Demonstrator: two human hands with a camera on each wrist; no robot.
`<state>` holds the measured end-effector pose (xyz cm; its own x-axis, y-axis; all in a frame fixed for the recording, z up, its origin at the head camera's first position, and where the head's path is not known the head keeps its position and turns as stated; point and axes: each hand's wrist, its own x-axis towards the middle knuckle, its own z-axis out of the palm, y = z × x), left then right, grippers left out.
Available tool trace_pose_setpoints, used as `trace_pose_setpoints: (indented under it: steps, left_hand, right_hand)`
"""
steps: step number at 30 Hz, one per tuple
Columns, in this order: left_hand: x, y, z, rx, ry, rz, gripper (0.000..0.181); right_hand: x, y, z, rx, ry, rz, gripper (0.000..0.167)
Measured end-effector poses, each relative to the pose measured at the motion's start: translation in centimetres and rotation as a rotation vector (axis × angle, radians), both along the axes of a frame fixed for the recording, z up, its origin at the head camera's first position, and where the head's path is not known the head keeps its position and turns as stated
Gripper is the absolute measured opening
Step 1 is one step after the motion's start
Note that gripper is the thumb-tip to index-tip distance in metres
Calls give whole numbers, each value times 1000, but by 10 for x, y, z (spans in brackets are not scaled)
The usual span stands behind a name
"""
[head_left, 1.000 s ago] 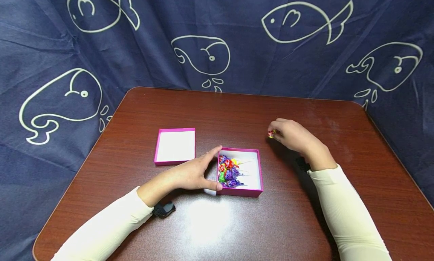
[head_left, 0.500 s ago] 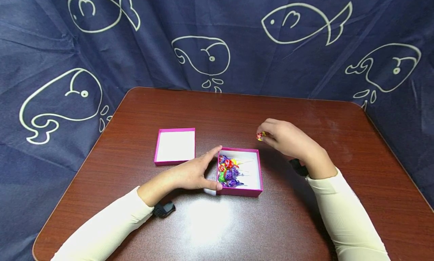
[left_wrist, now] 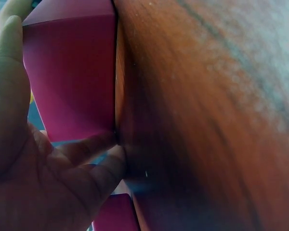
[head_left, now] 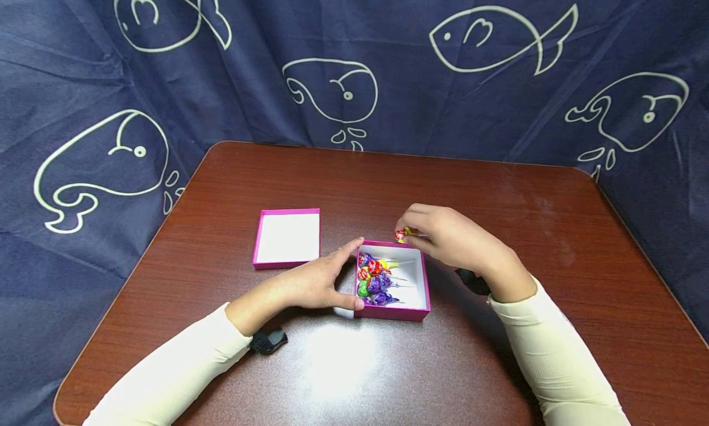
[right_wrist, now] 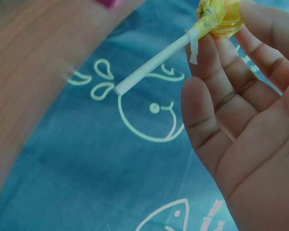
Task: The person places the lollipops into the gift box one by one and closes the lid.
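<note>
A pink box (head_left: 393, 314) with a white inside holds several wrapped lollipops (head_left: 379, 283), heads to the left and sticks to the right. My left hand (head_left: 312, 284) grips the box's left side, thumb at the near corner and forefinger at the far corner. In the left wrist view its fingers lie against the pink wall (left_wrist: 72, 77). Over the box's far rim, my right hand (head_left: 451, 238) pinches a lollipop (head_left: 400, 235) in a red and yellow wrapper. In the right wrist view its white stick (right_wrist: 154, 67) points away from the palm.
A pink lid (head_left: 288, 238) with a white inside lies left of the box, beyond the left forearm. Both stand on a brown wooden table (head_left: 354, 186). A dark blue cloth (head_left: 404, 38) with fish and whale drawings hangs behind.
My right hand has carried the lollipop leftward and nearer, from the table's right side to above the box's far rim. The left hand and box have stayed in place.
</note>
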<state>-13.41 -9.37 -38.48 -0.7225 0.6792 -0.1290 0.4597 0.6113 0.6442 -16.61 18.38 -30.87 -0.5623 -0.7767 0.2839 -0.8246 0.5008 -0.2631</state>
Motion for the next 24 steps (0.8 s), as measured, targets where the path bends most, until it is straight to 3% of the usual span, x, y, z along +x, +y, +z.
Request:
trace_pose_setpoints:
  steps: [12,24]
  left_hand:
    - [0,0,0,7,-10,-1,113]
    - [1,0,1,11,-3,1,113]
  right_hand:
    - [6,-24,-11,41,11,91,15]
    - [7,-37,-23,144,81,57,17]
